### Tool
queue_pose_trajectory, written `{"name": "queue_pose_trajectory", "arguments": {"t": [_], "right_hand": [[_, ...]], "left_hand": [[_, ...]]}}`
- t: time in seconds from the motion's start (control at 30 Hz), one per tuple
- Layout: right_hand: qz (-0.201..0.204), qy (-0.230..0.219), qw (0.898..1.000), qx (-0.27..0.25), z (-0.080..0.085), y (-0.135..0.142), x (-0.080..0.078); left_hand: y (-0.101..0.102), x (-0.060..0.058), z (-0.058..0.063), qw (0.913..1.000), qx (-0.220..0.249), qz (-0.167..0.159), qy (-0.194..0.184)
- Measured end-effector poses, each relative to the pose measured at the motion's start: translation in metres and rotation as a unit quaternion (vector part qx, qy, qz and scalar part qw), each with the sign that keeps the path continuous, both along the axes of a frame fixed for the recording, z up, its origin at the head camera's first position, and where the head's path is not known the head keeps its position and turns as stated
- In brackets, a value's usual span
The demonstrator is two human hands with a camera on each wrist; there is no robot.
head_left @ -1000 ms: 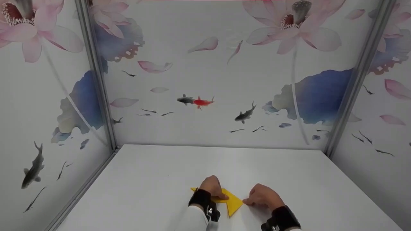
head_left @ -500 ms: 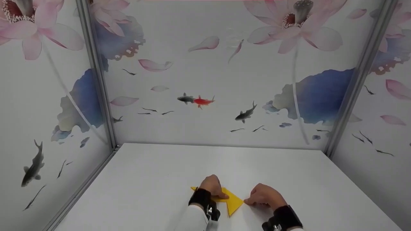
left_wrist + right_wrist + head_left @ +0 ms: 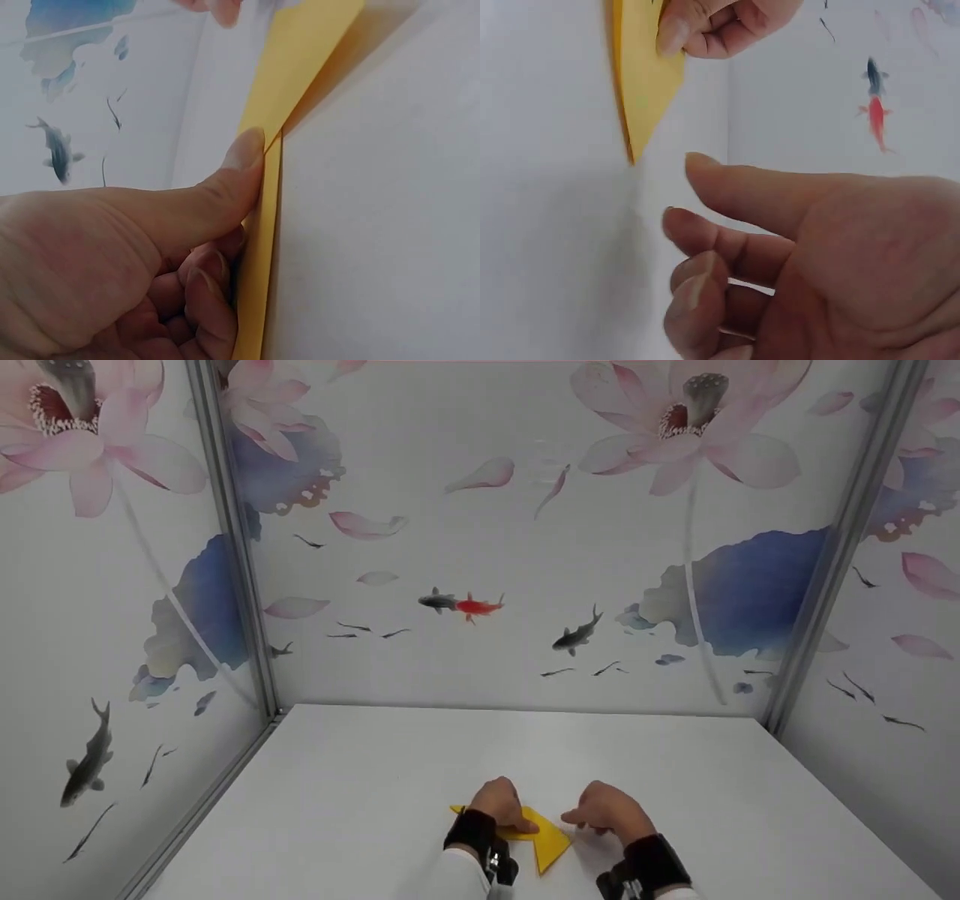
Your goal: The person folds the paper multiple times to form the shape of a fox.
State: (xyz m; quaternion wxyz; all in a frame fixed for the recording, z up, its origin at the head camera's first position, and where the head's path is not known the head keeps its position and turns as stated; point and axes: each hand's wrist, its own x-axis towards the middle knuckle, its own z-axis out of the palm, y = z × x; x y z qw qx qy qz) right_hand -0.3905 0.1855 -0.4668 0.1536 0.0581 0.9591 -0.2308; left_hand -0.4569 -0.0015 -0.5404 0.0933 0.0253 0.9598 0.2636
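Note:
A folded piece of yellow paper (image 3: 551, 841) lies near the front middle of the table, with a triangular flap pointing right and a thin tip out to the left. My left hand (image 3: 498, 802) pinches it; in the left wrist view the thumb presses on the paper (image 3: 261, 247) where the flap meets a narrow folded strip, and the other fingers are curled under the thumb. Just off the paper's right corner hovers my right hand (image 3: 611, 810). The right wrist view shows its thumb and loosely curled fingers (image 3: 694, 307) apart, with nothing between them.
The white table (image 3: 360, 780) is bounded by printed panels with lotus flowers and fish, such as the back wall (image 3: 480, 540). Grey metal posts (image 3: 240, 555) stand at the corners. Both wrists wear black straps with small cameras.
My right hand has let go of the paper's right corner and moved slightly up and left. The left hand keeps its hold on the paper. The head view has tilted a little.

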Motion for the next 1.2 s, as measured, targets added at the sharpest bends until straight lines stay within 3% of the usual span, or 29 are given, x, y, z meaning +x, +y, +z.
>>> {"name": "queue_pose_trajectory", "arguments": {"t": [0.13,0.17,0.33,0.4,0.43,0.57,0.67,0.77,0.87,1.03,1.2], "right_hand": [[0.020,0.019,0.999,-0.016,-0.003,-0.016,-0.008],[0.018,0.017,0.999,-0.022,-0.005,-0.018,-0.010],[-0.008,-0.013,0.997,-0.081,-0.018,-0.015,-0.013],[-0.007,-0.021,0.995,-0.096,-0.020,-0.014,-0.013],[-0.008,-0.024,0.995,-0.100,-0.020,-0.015,-0.013],[-0.008,-0.018,0.994,-0.110,-0.019,-0.018,-0.012],[-0.014,-0.017,0.993,-0.116,-0.019,-0.018,-0.013],[-0.026,-0.031,0.993,-0.111,-0.019,-0.016,-0.016],[-0.034,-0.049,0.992,-0.108,-0.016,-0.016,-0.020],[-0.028,-0.036,0.993,-0.105,-0.012,-0.021,-0.022],[-0.034,-0.033,0.996,-0.075,-0.015,-0.028,-0.017]], "left_hand": [[0.000,-0.003,-0.003,0.9998,0.015,-0.008,0.004],[0.001,-0.008,-0.010,0.9995,0.030,-0.011,0.003],[0.005,0.039,0.030,0.9986,0.043,-0.015,0.025],[0.004,0.047,0.037,0.9988,0.039,-0.014,0.025],[0.003,0.045,0.035,0.9988,0.039,-0.017,0.024],[0.002,0.018,0.009,0.9991,0.030,-0.022,0.019],[0.002,0.024,0.016,0.9989,0.041,-0.019,0.011],[0.001,0.044,0.037,0.9978,0.061,-0.024,0.006],[-0.001,0.058,0.051,0.9961,0.083,-0.031,0.002],[-0.008,0.062,0.053,0.9925,0.121,-0.019,-0.003],[-0.015,0.061,0.047,0.9848,0.170,0.034,-0.015]]}}
